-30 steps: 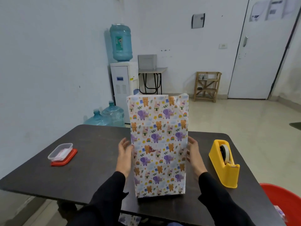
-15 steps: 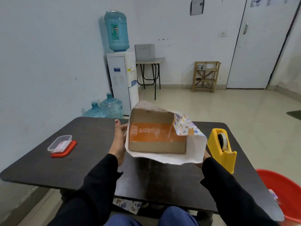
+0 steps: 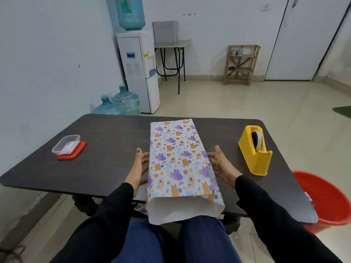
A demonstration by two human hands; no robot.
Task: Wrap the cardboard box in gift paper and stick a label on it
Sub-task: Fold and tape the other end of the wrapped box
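**Wrapped sleeve flat on table, both hands flanking it**

The gift paper (image 3: pixel 178 164) lies flat along the middle of the table (image 3: pixel 106 149) as a long sleeve, printed side up. The cardboard box is hidden inside it, so you can't tell where along the sleeve it sits.

Edges:
- Far end of the paper stops just short of the table's far edge.
- Near end is open with the white inside showing. It overhangs the near table edge above your lap.
- Long edges run roughly straight away from you, and the sleeve looks wider at the near end.

Hands:
- Your left hand (image 3: pixel 137 168) is against the left long side, fingers straight and touching the paper, not curled round it.
- Your right hand (image 3: pixel 222 166) mirrors it on the right side, fingers extended and fingertips on the paper.

Room to move:
- Left: a wide stretch of tabletop runs between your left hand and the plastic container (image 3: pixel 66 147), which sits on its red lid near the left edge.
- Right: the gap is narrower, with the yellow tape dispenser (image 3: pixel 254 150) near your right hand but not touching.
- A red tub (image 3: pixel 326 200) stands on the floor just past the table's right near corner.
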